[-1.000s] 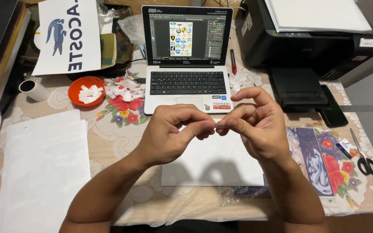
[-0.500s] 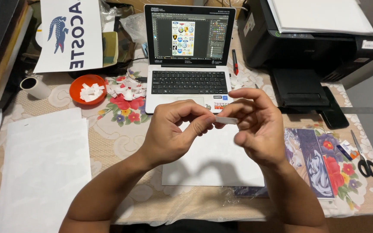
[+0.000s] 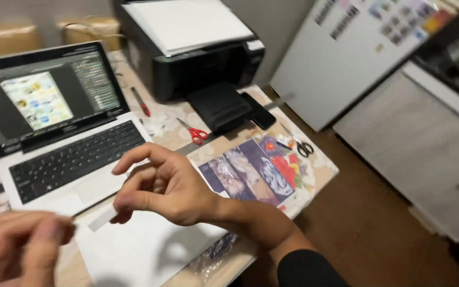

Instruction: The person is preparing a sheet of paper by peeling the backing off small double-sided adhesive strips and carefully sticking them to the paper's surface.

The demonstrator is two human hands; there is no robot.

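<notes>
White paper strip (image 3: pixel 102 218) pinched in your right hand (image 3: pixel 168 188).
Your left hand (image 3: pixel 19 247), lower left, is blurred; its grip is unclear.

The right hand (image 3: pixel 171 191) pinches a small white paper strip (image 3: pixel 102 218), thin and matt. Under it lies a smooth white paper sheet (image 3: pixel 144 250). The laptop (image 3: pixel 54 154) has a dull silver body and a shiny screen. The printer (image 3: pixel 197 58) is black plastic, partly glossy. The red scissors (image 3: pixel 193 132) have plastic handles and metal blades. The printed pictures (image 3: pixel 251 170) look glossy.
</notes>
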